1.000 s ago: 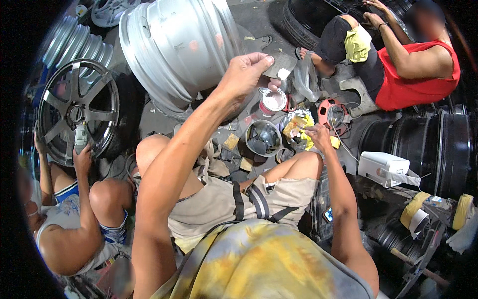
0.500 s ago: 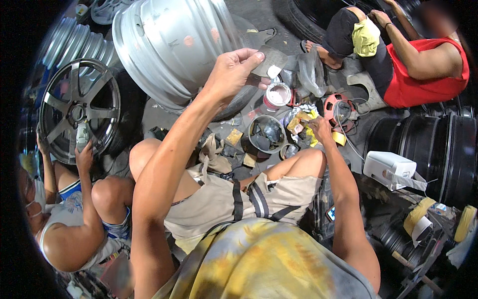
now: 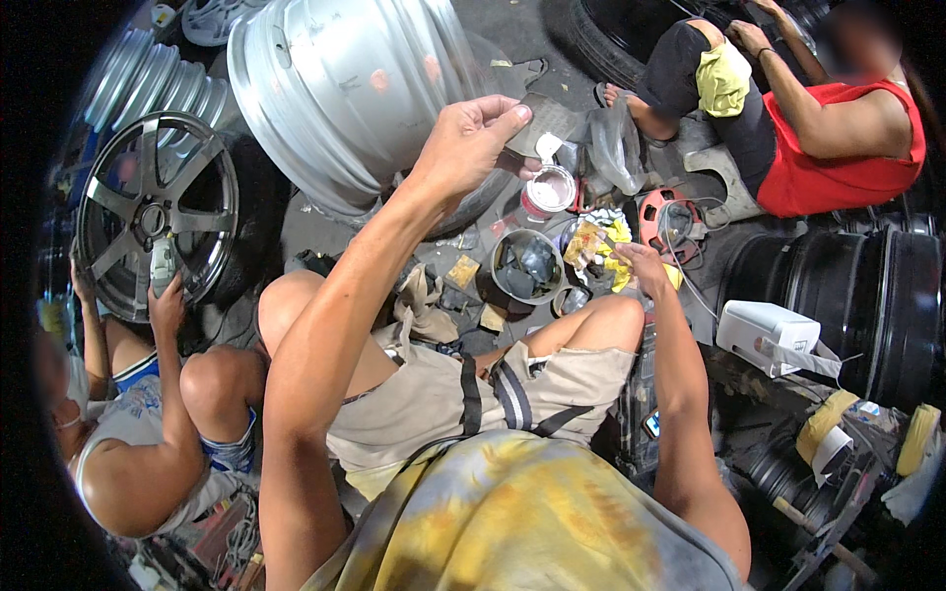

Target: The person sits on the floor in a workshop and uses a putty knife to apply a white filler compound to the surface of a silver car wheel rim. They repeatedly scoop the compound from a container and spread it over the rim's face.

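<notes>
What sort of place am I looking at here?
Probably a wheel-rim repair workshop: a large silver rim is in front of the person, a dark spoked wheel stands at left, and the person's left hand holds a thin grey plate with a white dab.

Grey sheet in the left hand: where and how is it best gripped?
Probably by the left edge of the grey sheet, approached from the left and pinched between thumb and fingers, as the left hand has it. It looks thin and flat, which suits a pinch, and the white patch near its lower edge is best avoided.
</notes>
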Demonstrator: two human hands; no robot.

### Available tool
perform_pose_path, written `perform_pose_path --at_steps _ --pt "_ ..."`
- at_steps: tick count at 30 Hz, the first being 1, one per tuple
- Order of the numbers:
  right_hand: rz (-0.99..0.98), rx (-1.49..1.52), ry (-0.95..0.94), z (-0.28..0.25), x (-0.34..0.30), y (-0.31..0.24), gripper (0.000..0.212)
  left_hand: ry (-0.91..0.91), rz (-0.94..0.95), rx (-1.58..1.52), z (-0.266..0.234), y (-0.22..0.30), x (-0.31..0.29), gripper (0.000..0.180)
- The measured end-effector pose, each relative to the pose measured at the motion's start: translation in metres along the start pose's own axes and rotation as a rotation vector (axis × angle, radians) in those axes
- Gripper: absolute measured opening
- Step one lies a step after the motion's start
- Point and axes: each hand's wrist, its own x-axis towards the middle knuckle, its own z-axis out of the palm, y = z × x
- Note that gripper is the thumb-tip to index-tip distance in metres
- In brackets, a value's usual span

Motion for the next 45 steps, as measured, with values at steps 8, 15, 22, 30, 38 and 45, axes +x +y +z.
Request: perform_pose_path --at_steps 8,15,22,30,38,45 --pt "-0.240 0.341 0.005 0.018 -0.098 -0.084 0.036 0.028 0.148 0.250 0.000 -0.019 0.012 0.024" --pt "-1.089 -0.311 0.413 0.082 -0.226 -0.239 0.025 0.087 0.347 0.520 0.016 0.009 -0.016 0.026" --pt "-1.228 -0.483 0.502 0.112 -0.229 -0.268 0.025 0.108 0.542 0.589 0.018 0.018 -0.027 0.018" --pt "-1.177 -0.480 0.501 0.113 -0.242 -0.284 0.022 0.076 0.663 0.546 0.019 0.020 -0.031 0.014" --pt "-1.122 -0.469 0.522 0.105 -0.246 -0.291 0.022 0.090 0.639 0.505 0.016 0.023 -0.032 0.017" --pt "-1.080 -0.438 0.490 0.101 -0.256 -0.296 0.022 0.145 0.654 0.472 0.016 0.031 -0.038 0.017"
